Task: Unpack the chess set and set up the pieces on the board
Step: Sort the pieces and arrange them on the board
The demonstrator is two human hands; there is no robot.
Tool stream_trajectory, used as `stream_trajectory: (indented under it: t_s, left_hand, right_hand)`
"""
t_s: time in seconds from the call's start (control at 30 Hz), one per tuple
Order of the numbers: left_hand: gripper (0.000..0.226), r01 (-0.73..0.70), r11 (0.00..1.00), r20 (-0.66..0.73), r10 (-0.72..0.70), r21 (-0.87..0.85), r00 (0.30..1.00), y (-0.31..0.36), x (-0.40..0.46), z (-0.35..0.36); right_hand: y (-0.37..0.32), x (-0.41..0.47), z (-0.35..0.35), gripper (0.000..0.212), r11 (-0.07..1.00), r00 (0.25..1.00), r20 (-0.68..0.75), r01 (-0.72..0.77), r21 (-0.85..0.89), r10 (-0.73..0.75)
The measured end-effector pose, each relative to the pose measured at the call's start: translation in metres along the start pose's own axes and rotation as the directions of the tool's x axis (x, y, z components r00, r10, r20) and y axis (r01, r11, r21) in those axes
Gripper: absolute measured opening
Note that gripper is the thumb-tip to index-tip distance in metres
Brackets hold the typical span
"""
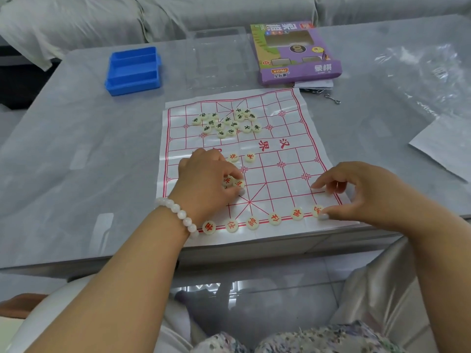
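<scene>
A white paper board with red lines lies on the table. Several cream discs with dark characters are heaped on its far half. Along the near edge stands a row of red-lettered discs. Two more red discs sit near the river line. My left hand, with a bead bracelet on the wrist, pinches red-lettered discs over the near left part. My right hand hovers at the near right corner, and its thumb touches the disc at the end of the row.
A blue plastic tray stands at the back left. A clear plastic insert and the purple game box are behind the board. Crumpled clear wrap and a sheet lie at the right. A small metal hook lies near the box.
</scene>
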State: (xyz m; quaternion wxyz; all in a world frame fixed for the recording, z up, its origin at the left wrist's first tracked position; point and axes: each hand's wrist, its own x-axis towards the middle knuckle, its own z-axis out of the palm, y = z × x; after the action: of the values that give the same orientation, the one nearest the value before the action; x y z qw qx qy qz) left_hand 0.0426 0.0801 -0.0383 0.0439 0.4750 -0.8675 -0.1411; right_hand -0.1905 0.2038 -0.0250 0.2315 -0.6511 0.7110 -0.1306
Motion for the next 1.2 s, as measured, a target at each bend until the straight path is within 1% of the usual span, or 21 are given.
stream_trajectory:
  t_s: [0.07, 0.13, 0.2, 0.23, 0.3, 0.4, 0.53, 0.73, 0.87, 0.97, 1.07, 1.13, 1.2]
  left_hand:
    - [0.03, -0.015, 1.0, -0.005, 0.015, -0.007, 1.0, -0.003, -0.001, -0.003]
    - [0.027, -0.039, 0.998, -0.056, 0.037, -0.039, 0.998, -0.013, -0.005, -0.011]
    - [0.023, -0.055, 0.986, -0.131, 0.034, -0.16, 0.991, -0.027, -0.014, -0.024]
    - [0.022, -0.047, 0.97, -0.128, 0.016, -0.24, 0.992, -0.035, -0.02, -0.031]
    - [0.021, 0.003, 0.943, -0.036, -0.016, -0.333, 0.999, -0.048, -0.033, -0.038]
    - [0.019, 0.069, 0.944, 0.117, -0.032, -0.323, 0.993, -0.064, -0.049, -0.036]
    - [0.018, 0.112, 0.941, 0.193, -0.051, -0.321, 0.98, -0.073, -0.065, -0.032]
    - [0.024, 0.102, 0.955, 0.212, -0.042, -0.278, 0.976, -0.073, -0.073, -0.028]
    - [0.031, 0.106, 0.957, 0.188, -0.056, -0.271, 0.981, -0.07, -0.072, -0.029]
    - [0.033, 0.108, 0.956, 0.177, -0.061, -0.271, 0.982, -0.071, -0.07, -0.033]
    - [0.034, 0.129, 0.936, 0.159, -0.079, -0.329, 0.984, -0.072, -0.068, -0.039]
    - [0.03, 0.152, 0.91, 0.133, -0.108, -0.385, 0.985, -0.074, -0.066, -0.041]
    - [0.023, 0.166, 0.899, 0.107, -0.133, -0.406, 0.985, -0.076, -0.064, -0.039]
  right_hand:
    - [-0.001, 0.001, -0.001, 0.04, 1.0, 1.0, -0.015, 0.0, 0.01, 0.0]
    - [-0.002, 0.002, -0.001, 0.04, 1.0, 0.999, -0.035, 0.0, 0.017, 0.001]
    - [-0.005, 0.003, -0.001, 0.045, 0.999, 0.999, -0.05, -0.015, 0.046, 0.017]
    - [-0.006, 0.004, -0.001, 0.051, 0.998, 0.998, -0.048, -0.023, 0.06, 0.026]
    - [-0.009, 0.005, -0.001, 0.057, 0.996, 0.999, -0.034, -0.028, 0.08, 0.031]
    - [-0.015, 0.007, 0.0, 0.056, 0.995, 0.999, -0.041, -0.017, 0.102, 0.021]
    - [-0.022, 0.007, 0.002, 0.062, 0.992, 0.998, -0.055, -0.006, 0.127, 0.013]
    - [-0.029, 0.008, 0.003, 0.066, 0.994, 0.998, -0.065, -0.009, 0.113, 0.017]
    - [-0.031, 0.007, 0.003, 0.067, 0.994, 0.998, -0.062, -0.008, 0.112, 0.015]
    - [-0.032, 0.007, 0.002, 0.067, 0.994, 0.998, -0.067, -0.006, 0.111, 0.014]
    - [-0.034, 0.009, 0.003, 0.066, 0.995, 0.998, -0.063, -0.01, 0.102, 0.017]
    - [-0.037, 0.011, 0.004, 0.066, 0.996, 0.998, -0.06, -0.011, 0.092, 0.017]
    - [-0.039, 0.012, 0.005, 0.064, 0.997, 0.998, -0.055, -0.012, 0.076, 0.016]
